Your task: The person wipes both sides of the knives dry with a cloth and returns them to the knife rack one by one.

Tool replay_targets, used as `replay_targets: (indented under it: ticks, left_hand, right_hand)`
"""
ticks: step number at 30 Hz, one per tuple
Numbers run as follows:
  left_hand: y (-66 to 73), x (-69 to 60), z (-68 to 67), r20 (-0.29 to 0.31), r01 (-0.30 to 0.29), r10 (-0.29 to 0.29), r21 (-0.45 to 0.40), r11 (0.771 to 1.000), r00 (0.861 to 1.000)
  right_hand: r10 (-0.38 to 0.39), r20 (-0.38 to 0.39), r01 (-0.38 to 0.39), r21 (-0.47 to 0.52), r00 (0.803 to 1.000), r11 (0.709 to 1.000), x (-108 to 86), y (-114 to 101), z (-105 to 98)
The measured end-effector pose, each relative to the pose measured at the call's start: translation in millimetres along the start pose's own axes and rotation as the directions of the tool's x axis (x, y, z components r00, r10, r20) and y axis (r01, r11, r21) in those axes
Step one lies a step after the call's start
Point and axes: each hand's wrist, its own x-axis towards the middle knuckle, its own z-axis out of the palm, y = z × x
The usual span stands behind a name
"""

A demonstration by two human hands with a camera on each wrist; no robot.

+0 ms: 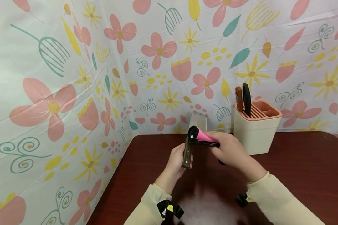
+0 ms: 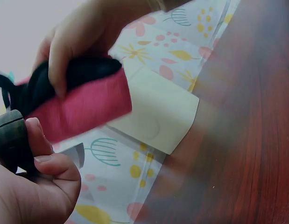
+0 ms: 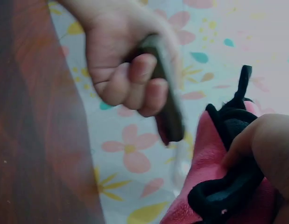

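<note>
In the head view, my left hand [image 1: 174, 160] grips the dark riveted handle of a cleaver [image 1: 187, 156]. Its wide metal blade [image 1: 199, 120] points away toward the wall covering. My right hand [image 1: 228, 148] holds a folded pink cloth [image 1: 203, 136] with black edging, close to where handle and blade meet. The cloth hides part of the blade there. The left wrist view shows the bunched cloth [image 2: 95, 102] just above the handle, blurred. Seen from the right wrist, the left fingers [image 3: 146, 70] curl around the handle, and a black loop [image 3: 244, 81] sticks out of the cloth.
A cream knife holder [image 1: 254, 134] with an orange slotted top stands at the back right of the dark red table [image 1: 304, 175]. A brown-handled tool [image 1: 238, 99] and a black-handled one [image 1: 246, 98] stand in its slots. Flower-patterned sheeting [image 1: 163, 62] covers the walls behind and left.
</note>
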Motion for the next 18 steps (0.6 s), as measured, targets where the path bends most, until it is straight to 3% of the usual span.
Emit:
replay_targets:
  ticks: [7, 18]
  left_hand:
    - [-3.0, -0.8, 3.8, 0.024, -0.019, 0.019, 0.008, 1.000, 1.000]
    - [5.8, -1.2, 2.6, 0.027, -0.045, 0.045, -0.001, 0.999, 0.999]
  right_hand:
    - [0.022, 0.003, -0.022, -0.034, 1.000, 0.999, -2.5, -3.2, 26.8]
    - [-0.066, -0.032, 0.061, -0.120, 0.997, 0.991, -2.8, -24.9, 32.3]
